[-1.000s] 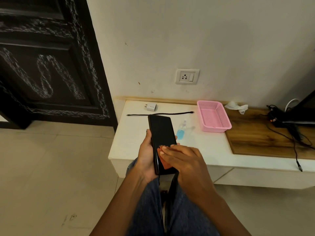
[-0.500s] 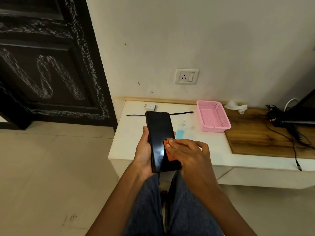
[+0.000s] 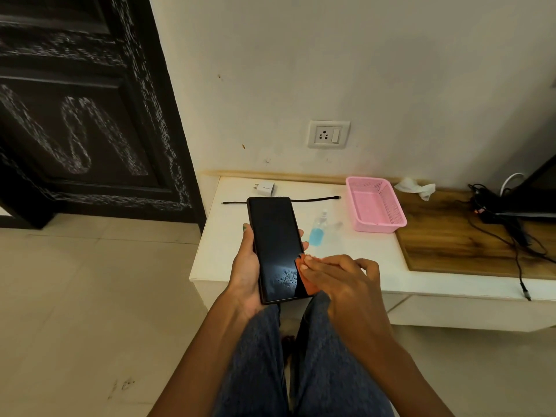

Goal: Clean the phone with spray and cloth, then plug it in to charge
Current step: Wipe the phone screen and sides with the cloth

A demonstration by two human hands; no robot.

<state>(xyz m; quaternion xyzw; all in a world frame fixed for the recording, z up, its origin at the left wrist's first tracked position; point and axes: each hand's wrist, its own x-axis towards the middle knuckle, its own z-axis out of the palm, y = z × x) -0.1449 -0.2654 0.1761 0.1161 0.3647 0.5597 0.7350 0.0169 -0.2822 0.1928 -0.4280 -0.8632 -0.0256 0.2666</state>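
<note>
Black glossy phone [image 3: 275,248] is up off the surface, cradled screen-up in the left hand [image 3: 245,266] out in front of the white countertop's [image 3: 216,236] front left corner, thumb along the left edge and fingertips curled round the right edge. Spray droplets are beaded on the lower part of the glass, so I'd say the spraying is done and wiping is only partway; the top of the screen looks dry already. Right hand [image 3: 340,278] has its fingers nearly straight, pressing a small orange cloth [image 3: 307,281] onto the lower right edge of the phone, ring and little finger bent a bit.

Left to do: finish the wipe, then all of the charging. The clear spray bottle with blue liquid [image 3: 318,228] lies mid-counter, the black cable [image 3: 316,199] stretches out loose near the back edge, the white charger brick [image 3: 265,188] sits by the back left corner, and the white wall socket [image 3: 328,134] has nothing plugged in
</note>
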